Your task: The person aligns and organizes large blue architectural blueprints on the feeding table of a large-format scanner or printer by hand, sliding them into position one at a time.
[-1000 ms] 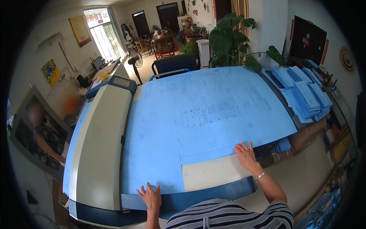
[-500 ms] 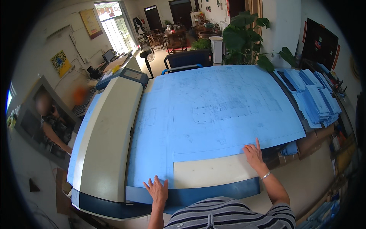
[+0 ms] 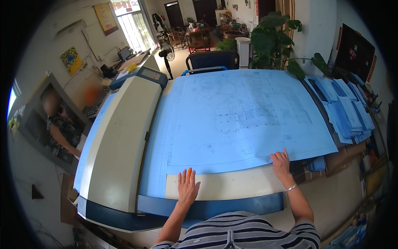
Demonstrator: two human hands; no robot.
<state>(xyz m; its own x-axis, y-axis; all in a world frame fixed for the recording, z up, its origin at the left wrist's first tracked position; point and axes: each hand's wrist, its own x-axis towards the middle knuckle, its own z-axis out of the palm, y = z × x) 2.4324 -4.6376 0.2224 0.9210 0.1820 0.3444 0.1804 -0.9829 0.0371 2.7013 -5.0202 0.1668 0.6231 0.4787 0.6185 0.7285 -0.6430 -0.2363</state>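
A large blue drawing sheet [image 3: 203, 124] with fine plan lines covers the flat bed of a wide-format machine. The sheet bulges slightly near its middle. My left hand [image 3: 188, 187] is open, fingers stretched, over the bare cream strip [image 3: 226, 184] by the sheet's near edge; one finger wears an orange cover. On the right, my right hand [image 3: 282, 164] has its fingertips at the near edge of the sheet, fingers apart and slightly bent. The sheet's left part runs beside the machine's long cream cover [image 3: 118, 137]. A dark blue front rail [image 3: 211, 205] lies below my hands.
Folded blue sheets [image 3: 346, 110] are stacked at the right. Beyond the bed stand a dark chair [image 3: 213, 60], a leafy plant [image 3: 269, 41] and a fan [image 3: 166, 54]. A person [image 3: 60, 124] is at the far left, one hand near the machine; a desk [image 3: 132, 60] stands behind it.
My left hand has moved right and away from me, off the front rail's edge. The sheet's near-left part has shifted left toward the cover, baring more cream strip. My right index finger is less extended.
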